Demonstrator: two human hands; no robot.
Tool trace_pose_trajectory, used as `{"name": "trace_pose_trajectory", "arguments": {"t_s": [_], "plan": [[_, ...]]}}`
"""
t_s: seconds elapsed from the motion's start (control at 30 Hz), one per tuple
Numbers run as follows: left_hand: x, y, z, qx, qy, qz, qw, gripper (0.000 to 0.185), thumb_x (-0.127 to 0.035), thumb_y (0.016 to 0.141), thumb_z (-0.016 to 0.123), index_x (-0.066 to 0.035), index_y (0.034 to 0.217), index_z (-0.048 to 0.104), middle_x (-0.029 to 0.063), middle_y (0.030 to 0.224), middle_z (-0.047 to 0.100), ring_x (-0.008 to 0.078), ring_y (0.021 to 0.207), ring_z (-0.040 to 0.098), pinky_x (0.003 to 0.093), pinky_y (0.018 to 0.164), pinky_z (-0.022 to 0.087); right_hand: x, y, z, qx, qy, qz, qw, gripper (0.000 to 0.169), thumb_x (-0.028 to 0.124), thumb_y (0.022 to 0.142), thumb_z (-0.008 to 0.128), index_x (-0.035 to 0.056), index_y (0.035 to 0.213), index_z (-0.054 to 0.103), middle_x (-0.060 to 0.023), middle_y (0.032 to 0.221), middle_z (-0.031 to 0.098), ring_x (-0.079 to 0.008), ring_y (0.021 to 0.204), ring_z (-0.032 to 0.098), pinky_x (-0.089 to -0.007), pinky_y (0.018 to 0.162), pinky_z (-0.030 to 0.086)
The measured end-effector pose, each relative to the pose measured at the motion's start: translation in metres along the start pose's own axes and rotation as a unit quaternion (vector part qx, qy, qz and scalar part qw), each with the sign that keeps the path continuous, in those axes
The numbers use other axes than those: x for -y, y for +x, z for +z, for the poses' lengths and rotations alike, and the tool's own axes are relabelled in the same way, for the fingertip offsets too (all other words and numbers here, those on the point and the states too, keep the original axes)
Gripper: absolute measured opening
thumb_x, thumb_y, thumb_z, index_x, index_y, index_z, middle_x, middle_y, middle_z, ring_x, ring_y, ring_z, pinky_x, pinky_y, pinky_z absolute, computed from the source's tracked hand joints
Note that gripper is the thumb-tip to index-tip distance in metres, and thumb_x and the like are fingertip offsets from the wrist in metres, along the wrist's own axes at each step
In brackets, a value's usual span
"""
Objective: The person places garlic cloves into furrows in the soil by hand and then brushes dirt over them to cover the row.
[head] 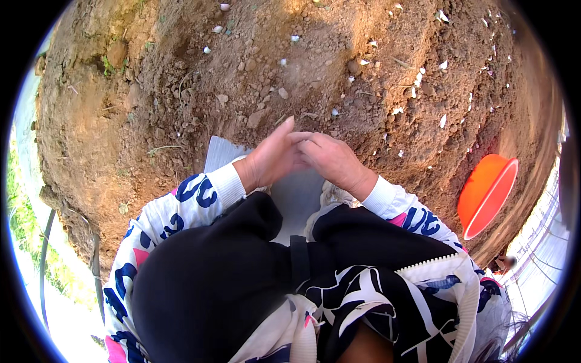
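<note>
In the middle of the view, my left hand [275, 156] and my right hand [333, 159] meet in front of my knees, above a grey slab [294, 199]. The right fingers lie curled against the left palm and hide whatever may be between them. The left thumb points up, away from my body. Beyond the hands, loose brown soil [308, 77] bears scattered white pieces that look like garlic cloves [443, 120]. Some lie in loose rows on the right, others singly farther left.
An orange-red plastic bowl [488, 196] stands tilted on the soil at the right. Dark curved rods [96, 267] rise at the lower left beside pale sheeting and grass. Wire mesh [538, 263] runs along the right edge.
</note>
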State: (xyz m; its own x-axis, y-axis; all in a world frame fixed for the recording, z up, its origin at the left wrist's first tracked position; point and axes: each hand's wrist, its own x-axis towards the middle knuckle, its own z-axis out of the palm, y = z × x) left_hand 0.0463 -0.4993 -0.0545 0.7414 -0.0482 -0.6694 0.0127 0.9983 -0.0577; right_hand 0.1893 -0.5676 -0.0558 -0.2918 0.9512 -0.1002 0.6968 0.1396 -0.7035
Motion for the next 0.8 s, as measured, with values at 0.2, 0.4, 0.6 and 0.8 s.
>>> {"name": "trace_pose_trajectory", "arguments": {"t_s": [0.2,0.4,0.6,0.8], "plan": [[0.012,-0.008,-0.021,-0.114,0.131,-0.036,0.984,0.050,-0.039,0.087,0.030,-0.003,0.120,0.032,0.0096,0.109,0.047,0.0176,0.095,0.049,0.0298,0.078,0.039,-0.030,-0.009,-0.009,-0.031,0.007,0.125,0.992,0.007,0.013,0.071,0.050,0.0059,0.071,0.050,-0.0104,0.068,0.051,-0.0289,0.066,0.053,-0.0357,0.056,0.044],[0.013,-0.014,-0.027,-0.103,0.143,-0.034,0.984,0.038,-0.031,0.087,0.035,-0.002,0.113,0.039,0.0079,0.095,0.054,0.0171,0.084,0.053,0.0289,0.073,0.042,-0.040,0.004,-0.001,0.028,-0.186,0.098,0.977,0.006,0.011,0.065,0.050,0.0070,0.066,0.054,-0.0091,0.066,0.053,-0.0248,0.064,0.056,-0.0332,0.053,0.045],[0.012,-0.010,-0.022,-0.090,0.153,-0.027,0.984,0.034,-0.028,0.087,0.037,-0.003,0.110,0.042,0.0082,0.093,0.055,0.0180,0.084,0.054,0.0290,0.073,0.042,-0.046,0.007,-0.006,0.031,-0.214,0.079,0.973,0.006,0.012,0.064,0.051,0.0084,0.066,0.055,-0.0054,0.067,0.053,-0.0195,0.066,0.056,-0.0297,0.052,0.046],[0.011,-0.018,-0.025,-0.070,0.174,-0.018,0.982,0.032,-0.026,0.087,0.038,-0.005,0.110,0.042,0.0086,0.097,0.055,0.0175,0.083,0.054,0.0288,0.072,0.042,-0.073,-0.042,-0.066,-0.204,-0.144,0.190,0.950,0.008,0.017,0.071,0.053,0.0098,0.075,0.055,-0.0061,0.071,0.051,-0.0225,0.065,0.054,-0.0327,0.054,0.046]]}}
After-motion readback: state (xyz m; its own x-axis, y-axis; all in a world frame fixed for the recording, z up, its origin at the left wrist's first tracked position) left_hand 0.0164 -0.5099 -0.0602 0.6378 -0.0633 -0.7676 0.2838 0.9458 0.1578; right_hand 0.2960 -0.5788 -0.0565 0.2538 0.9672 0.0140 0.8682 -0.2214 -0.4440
